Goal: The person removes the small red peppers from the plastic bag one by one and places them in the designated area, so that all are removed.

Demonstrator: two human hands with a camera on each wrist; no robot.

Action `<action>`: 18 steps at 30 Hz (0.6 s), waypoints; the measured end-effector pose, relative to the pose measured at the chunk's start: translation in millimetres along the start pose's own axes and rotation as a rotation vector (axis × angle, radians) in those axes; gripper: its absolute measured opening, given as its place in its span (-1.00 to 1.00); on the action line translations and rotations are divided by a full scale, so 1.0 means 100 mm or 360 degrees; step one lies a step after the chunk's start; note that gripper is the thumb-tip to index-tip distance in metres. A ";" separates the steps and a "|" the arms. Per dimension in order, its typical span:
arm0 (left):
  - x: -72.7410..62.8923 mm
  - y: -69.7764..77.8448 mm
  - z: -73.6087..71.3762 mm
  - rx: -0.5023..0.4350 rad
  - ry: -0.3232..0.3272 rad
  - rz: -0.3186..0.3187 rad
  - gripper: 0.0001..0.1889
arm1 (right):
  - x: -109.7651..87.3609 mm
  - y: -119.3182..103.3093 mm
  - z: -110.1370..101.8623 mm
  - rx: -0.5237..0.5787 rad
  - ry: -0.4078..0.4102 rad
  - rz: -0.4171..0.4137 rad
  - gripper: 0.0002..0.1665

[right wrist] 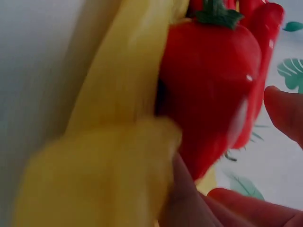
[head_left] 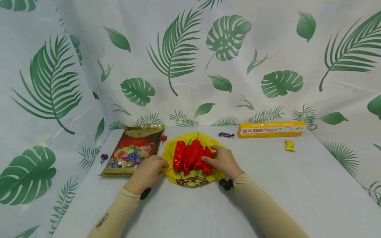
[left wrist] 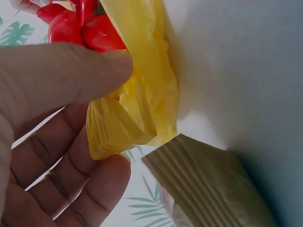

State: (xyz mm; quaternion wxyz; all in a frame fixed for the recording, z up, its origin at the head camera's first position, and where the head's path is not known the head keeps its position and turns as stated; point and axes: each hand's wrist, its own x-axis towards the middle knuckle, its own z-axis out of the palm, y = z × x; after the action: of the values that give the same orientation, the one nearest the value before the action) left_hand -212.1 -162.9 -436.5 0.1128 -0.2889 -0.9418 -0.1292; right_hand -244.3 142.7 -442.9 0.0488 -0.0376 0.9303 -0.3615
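Observation:
Several glossy red peppers (head_left: 194, 153) with green stems lie side by side on a spread yellow plastic bag (head_left: 170, 172), which has a dark printed pattern on its near part. At the bag's left edge my left hand (head_left: 150, 172) pinches a gathered fold of yellow plastic (left wrist: 116, 125) between thumb and fingers. My right hand (head_left: 224, 161) is at the bag's right side, beside the rightmost pepper (right wrist: 208, 90). In the right wrist view its thumb (right wrist: 284, 113) stands apart from the other fingers, and a blurred yellow flap (right wrist: 99, 175) partly covers them.
A red and gold candy bag (head_left: 131, 152) lies left, between a purple lollipop (head_left: 104, 157) and a red lollipop (head_left: 163, 138). Behind on the right are a purple wrapped candy (head_left: 226, 135), a yellow pasta box (head_left: 271, 129) and a yellow packet (head_left: 289, 145). A leaf-printed cloth stands behind.

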 end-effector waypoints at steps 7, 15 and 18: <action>-0.01 -0.02 0.02 0.0020 0.0005 -0.0060 -0.84 | 0.01 -0.12 0.12 -0.0141 0.0076 0.0031 -0.03; -0.02 -0.01 0.03 -0.0014 -0.0012 -0.0127 -0.85 | -0.01 -0.18 0.12 -0.0067 0.0044 0.0111 -0.11; -0.01 0.00 0.03 -0.0017 -0.0013 -0.0131 -0.86 | -0.02 -0.18 0.09 -0.0034 0.0024 0.0134 -0.16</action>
State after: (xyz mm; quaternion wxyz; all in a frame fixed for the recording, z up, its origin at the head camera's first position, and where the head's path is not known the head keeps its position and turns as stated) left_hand -211.2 -162.5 -439.9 0.1022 -0.2511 -0.9527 -0.1376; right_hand -240.9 123.9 -437.4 0.0566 0.0038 0.9353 -0.3494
